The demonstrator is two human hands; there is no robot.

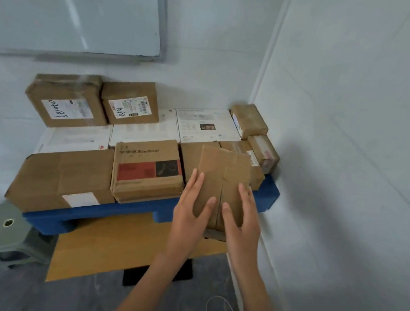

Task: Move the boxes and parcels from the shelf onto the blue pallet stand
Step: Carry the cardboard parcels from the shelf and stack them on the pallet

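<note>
A plain brown cardboard box [224, 175] is held tilted over the front right part of the blue pallet stand [115, 213]. My left hand [189, 212] presses its left side with straight fingers, thumb lying on the top face. My right hand [242, 218] does the same on the right side. The box's near end is hidden behind my hands. The pallet carries several boxes: a large brown one [63, 177] at front left, a printed Royalstar box [146, 171] in the middle, white flat boxes [207, 125] behind. The shelf is out of view.
Two labelled brown boxes [64, 101] [130, 103] are stacked at the back left, small brown parcels [248, 120] at the back right corner. The white wall [350, 172] runs close along the right. A grey-green stool [6, 230] stands left; a wooden board [111, 247] lies under the pallet.
</note>
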